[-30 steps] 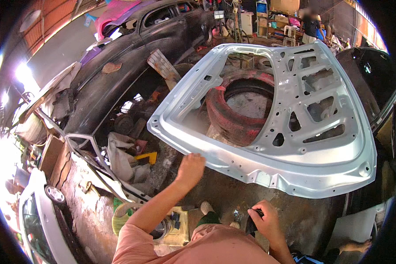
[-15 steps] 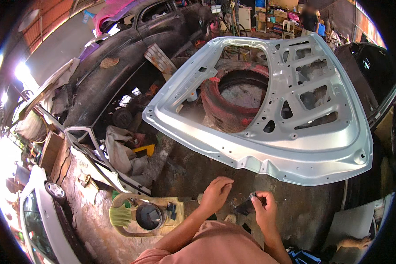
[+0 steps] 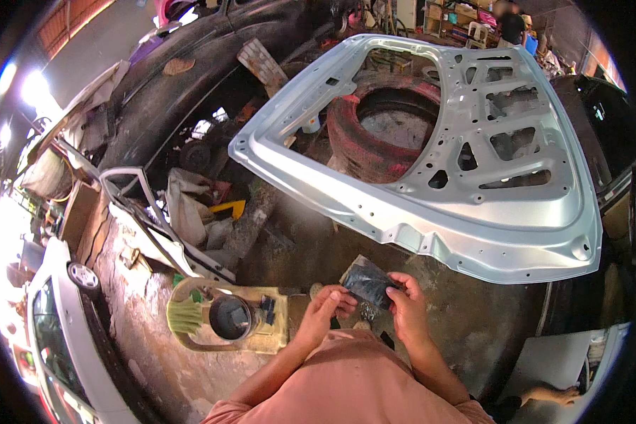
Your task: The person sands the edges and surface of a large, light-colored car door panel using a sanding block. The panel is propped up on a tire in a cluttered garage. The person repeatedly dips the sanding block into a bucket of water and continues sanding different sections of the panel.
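A: The silver panel (image 3: 417, 203) lies before us — how do we hold?
B: Our right hand (image 3: 408, 309) pinches the dark sheet (image 3: 367, 283), between both hands; our left hand (image 3: 324, 311) curls beside it — contact we cannot tell; better we support both edges evenly

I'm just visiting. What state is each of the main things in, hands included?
Dark sheet: raised, fairly flat
Right hand: gripping the sheet's right edge
Left hand: fingers bent at the sheet's left edge; grip unclear
Silver car panel: detached, its large opening without glass
Tire: on its side, seen through that opening
Bucket: upright, uncovered, something inside
Green cloth: draped over the yellow stand
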